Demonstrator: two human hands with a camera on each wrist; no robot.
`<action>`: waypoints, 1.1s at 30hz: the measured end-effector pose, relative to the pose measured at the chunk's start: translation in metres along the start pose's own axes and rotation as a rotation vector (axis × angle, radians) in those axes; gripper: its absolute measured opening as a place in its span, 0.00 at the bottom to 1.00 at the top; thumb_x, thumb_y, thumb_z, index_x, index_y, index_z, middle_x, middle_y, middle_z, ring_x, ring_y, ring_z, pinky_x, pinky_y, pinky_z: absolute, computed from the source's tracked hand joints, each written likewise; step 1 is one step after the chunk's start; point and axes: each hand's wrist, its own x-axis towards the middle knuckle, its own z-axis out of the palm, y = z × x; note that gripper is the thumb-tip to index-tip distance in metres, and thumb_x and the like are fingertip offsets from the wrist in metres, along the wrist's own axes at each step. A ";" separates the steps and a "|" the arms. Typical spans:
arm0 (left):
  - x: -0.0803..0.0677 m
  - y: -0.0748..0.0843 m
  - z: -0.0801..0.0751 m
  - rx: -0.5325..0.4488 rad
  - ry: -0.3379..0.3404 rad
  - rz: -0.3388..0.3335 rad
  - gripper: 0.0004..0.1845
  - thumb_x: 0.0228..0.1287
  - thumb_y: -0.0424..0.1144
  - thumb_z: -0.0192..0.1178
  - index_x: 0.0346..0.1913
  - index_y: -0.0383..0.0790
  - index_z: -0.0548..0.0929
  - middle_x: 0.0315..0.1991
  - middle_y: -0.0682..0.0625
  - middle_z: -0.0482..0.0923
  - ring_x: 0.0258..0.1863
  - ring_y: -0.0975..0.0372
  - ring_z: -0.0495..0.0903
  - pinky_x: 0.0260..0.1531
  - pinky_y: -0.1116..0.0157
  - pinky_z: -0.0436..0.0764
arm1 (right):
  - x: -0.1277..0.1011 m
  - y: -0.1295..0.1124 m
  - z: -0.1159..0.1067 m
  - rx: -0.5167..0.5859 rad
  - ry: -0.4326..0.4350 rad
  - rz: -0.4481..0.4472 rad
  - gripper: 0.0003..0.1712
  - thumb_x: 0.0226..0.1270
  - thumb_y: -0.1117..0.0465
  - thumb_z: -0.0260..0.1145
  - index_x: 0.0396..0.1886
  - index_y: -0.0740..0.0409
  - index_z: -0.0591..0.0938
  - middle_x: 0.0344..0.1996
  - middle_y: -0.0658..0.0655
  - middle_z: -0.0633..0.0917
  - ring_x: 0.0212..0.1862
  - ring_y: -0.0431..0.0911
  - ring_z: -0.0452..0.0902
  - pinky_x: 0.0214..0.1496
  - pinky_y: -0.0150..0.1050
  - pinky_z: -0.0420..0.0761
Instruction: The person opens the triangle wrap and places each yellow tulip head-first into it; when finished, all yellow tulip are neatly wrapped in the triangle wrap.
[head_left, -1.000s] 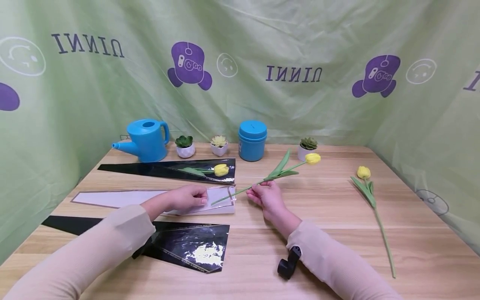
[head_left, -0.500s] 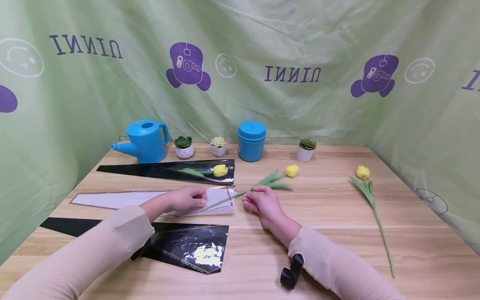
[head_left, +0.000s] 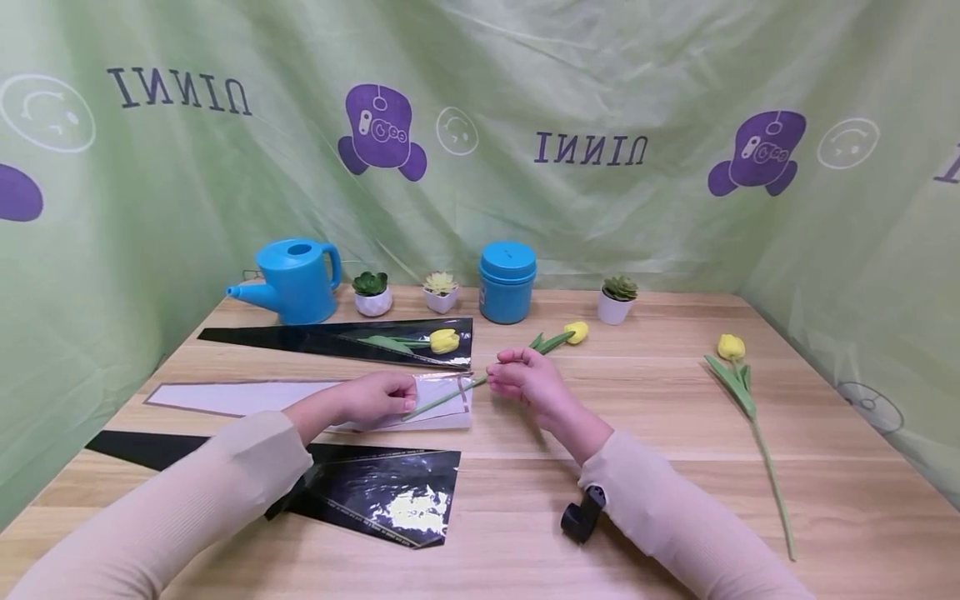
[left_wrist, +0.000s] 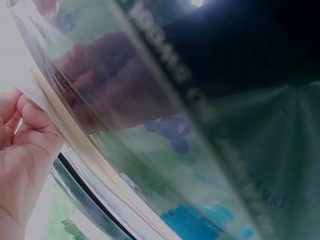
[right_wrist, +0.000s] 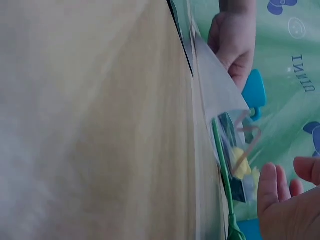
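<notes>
My left hand point(head_left: 381, 397) pinches the upper layer of a white flower sleeve with a clear film front point(head_left: 442, 386), lifting it near its wide mouth. A yellow tulip point(head_left: 576, 332) lies slantwise, its green stem point(head_left: 442, 404) reaching in at that mouth. In the right wrist view the stem point(right_wrist: 223, 162) runs up to the sleeve's raised edge point(right_wrist: 225, 102). My right hand point(head_left: 531, 385) is over the middle of the tulip, hiding part of stem and leaves. Its fingers point(right_wrist: 269, 187) and thumb stand apart, with nothing between them.
Behind lies a black sleeve point(head_left: 270, 336) holding another yellow tulip point(head_left: 444, 341); a second black sleeve point(head_left: 375, 492) is in front. A loose tulip point(head_left: 757, 417) lies right. Along the back stand a blue watering can point(head_left: 300, 283), blue canister point(head_left: 507, 283) and small potted succulents point(head_left: 372, 293).
The right hand has moved the tulip left and down, its stem going further into the sleeve mouth, then let it go. The left hand has kept its hold on the sleeve.
</notes>
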 end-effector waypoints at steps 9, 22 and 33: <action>-0.001 0.003 -0.001 0.024 -0.002 0.032 0.06 0.66 0.34 0.53 0.30 0.40 0.73 0.24 0.51 0.65 0.28 0.60 0.67 0.32 0.65 0.64 | 0.017 -0.006 -0.015 -0.278 -0.139 -0.127 0.18 0.61 0.71 0.60 0.51 0.71 0.73 0.41 0.58 0.83 0.43 0.41 0.79 0.54 0.41 0.75; 0.002 0.004 0.000 0.025 -0.014 -0.002 0.06 0.66 0.35 0.53 0.30 0.40 0.73 0.25 0.51 0.66 0.29 0.60 0.68 0.33 0.65 0.64 | 0.050 -0.012 -0.042 -0.642 -0.336 -0.255 0.18 0.65 0.64 0.60 0.53 0.66 0.75 0.48 0.62 0.81 0.50 0.48 0.77 0.52 0.39 0.75; 0.000 0.004 0.001 0.031 -0.020 0.011 0.07 0.66 0.34 0.53 0.29 0.40 0.72 0.24 0.51 0.65 0.26 0.60 0.67 0.32 0.65 0.64 | 0.071 0.001 -0.057 -0.687 -0.425 -0.252 0.19 0.63 0.67 0.62 0.54 0.65 0.77 0.46 0.62 0.83 0.50 0.49 0.79 0.53 0.39 0.76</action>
